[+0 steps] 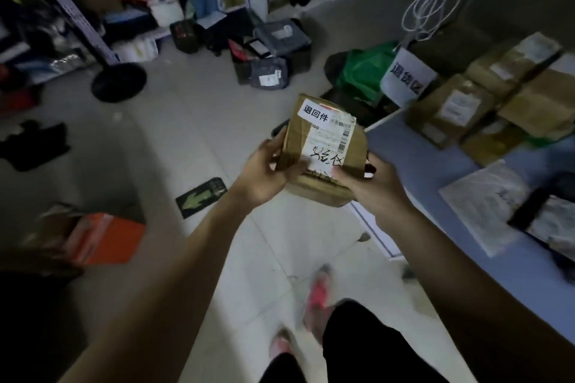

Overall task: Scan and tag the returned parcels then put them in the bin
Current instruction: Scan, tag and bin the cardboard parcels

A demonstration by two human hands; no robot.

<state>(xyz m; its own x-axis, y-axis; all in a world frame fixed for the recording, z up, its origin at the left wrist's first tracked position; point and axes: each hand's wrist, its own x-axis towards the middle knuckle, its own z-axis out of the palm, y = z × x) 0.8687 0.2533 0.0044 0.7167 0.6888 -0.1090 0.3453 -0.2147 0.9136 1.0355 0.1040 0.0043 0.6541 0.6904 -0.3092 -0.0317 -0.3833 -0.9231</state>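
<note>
Evidently grips the taped cardboard parcel [323, 137] at centre frame with left hand [264, 172] and right hand [371, 185] on its lower sides; seems light, stiff yet dented, best held by those edges.

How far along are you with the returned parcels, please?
Done: the parcel carries a white tag at its top edge. In hand: the left hand and right hand both grip that parcel, beside the table. Left: it is not in any bin yet, and several brown boxes sit stacked on the table; whether those are scanned or tagged cannot be told.
</note>
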